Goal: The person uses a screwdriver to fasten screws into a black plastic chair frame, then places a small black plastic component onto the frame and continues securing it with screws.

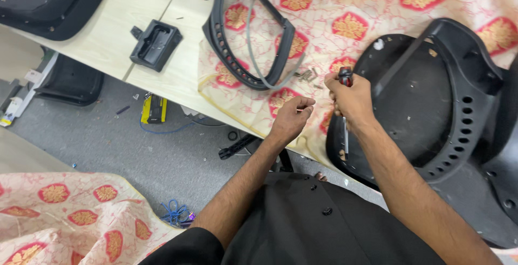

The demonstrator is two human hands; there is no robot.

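My right hand [350,99] grips a screwdriver [345,76] with a red and black handle. Its metal shaft points down toward me, over the edge of a black plastic seat shell [431,108] with a row of holes. My left hand [291,118] hovers just left of it above the patterned cloth [377,6]. Its fingertips are pinched together, and I cannot make out anything between them. A small pile of metal screws [307,74] lies on the cloth just beyond both hands.
A black oval frame [218,38] with a grey strip lies on the cloth at the back. A small black plastic housing [155,44] sits on the pale wooden table [113,33]. A yellow tool [154,108] and blue cord [174,211] lie on the floor.
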